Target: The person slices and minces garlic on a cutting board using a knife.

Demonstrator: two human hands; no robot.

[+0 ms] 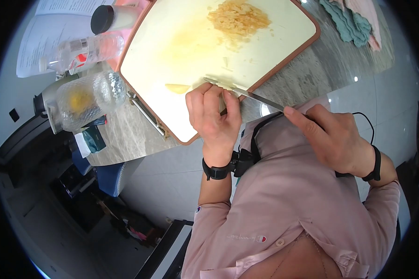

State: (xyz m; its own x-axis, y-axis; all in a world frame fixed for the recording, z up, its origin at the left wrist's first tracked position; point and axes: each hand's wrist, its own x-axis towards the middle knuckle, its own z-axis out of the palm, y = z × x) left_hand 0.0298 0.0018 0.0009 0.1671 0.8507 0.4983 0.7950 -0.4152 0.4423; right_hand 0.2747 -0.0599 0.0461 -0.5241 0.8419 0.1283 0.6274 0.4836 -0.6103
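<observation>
My right hand (330, 135) is closed around the handle of a kitchen knife (260, 99), index finger stretched along it. The blade reaches left over the near edge of the white cutting board (158, 56), which has a brown rim. Beside the blade, my left hand (214, 111) is curled with its fingertips down on the board. Whatever lies under those fingers is mostly hidden; pale bits show by the blade. A pale yellow slice (177, 88) lies just left of my left hand. Farther back sits a heap of finely chopped yellowish food (239, 19).
Left of the board are a clear plastic bottle (86, 51), a dark-lidded jar (121, 18) and a textured clear container (91, 100) with something yellow visible. A metal-looking bar (146, 114) lies along the board's left side. Cloths (349, 23) rest at the back right of the grey table (130, 139).
</observation>
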